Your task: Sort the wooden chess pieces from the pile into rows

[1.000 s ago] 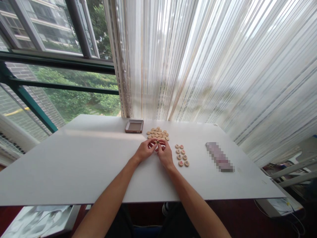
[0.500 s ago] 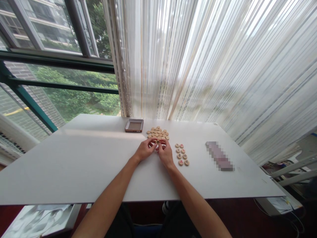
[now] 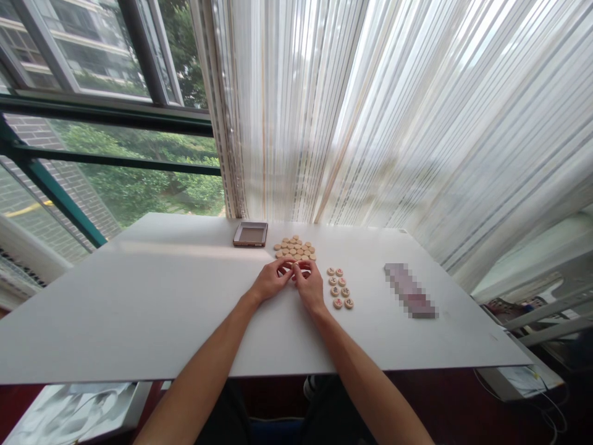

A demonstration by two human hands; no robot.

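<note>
Small pale round disc (image 3: pixel 295 266), face hidden — pinched between fingers (image 3: pixel 283 267) of left hand (image 3: pixel 270 283), right hand (image 3: pixel 309 287)

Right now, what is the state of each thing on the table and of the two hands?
left hand: closed, fingertips on held piece.
right hand: closed, fingertips on held piece.
held piece: pinched between both hands, mostly hidden.
plain pieces: flat, face down, packed together.
marked pieces: flat, face up, two short columns.
box: open, lying flat.
curtain: drawn across the window's right part.
</note>
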